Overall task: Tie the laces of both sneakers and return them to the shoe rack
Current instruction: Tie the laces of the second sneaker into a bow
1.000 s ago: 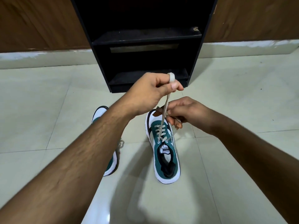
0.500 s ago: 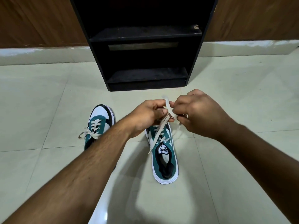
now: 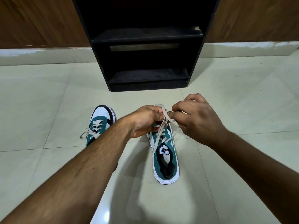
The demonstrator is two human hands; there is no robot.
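The toe of the right sneaker [image 3: 165, 152] is being hidden behind both hands, and the heel half of the left sneaker [image 3: 101, 122] is being covered by the left forearm. The knot being formed cannot be made out, since it is being screened by the fingers. The upper part of the shoe rack [image 3: 145, 46] is being cut off by the top edge, and its interior is too dark to be read.

Both sneakers are being shown as teal and white with white soles, standing well apart on the tiled floor [image 3: 40, 102] in front of the rack, toes toward it. The beige laces [image 3: 163, 125] of the right sneaker are being pulled upward from the eyelets. They are being pinched by the left hand [image 3: 145, 120], whose grip is being closed narrowly around a loop, and by the right hand [image 3: 194, 120], whose fingertips are being curled onto the strand just beside it. The left sneaker's laces are being seen in a loose bow.

"PUMA" is being read, upside down, on the right sneaker's tongue label [image 3: 165, 150].
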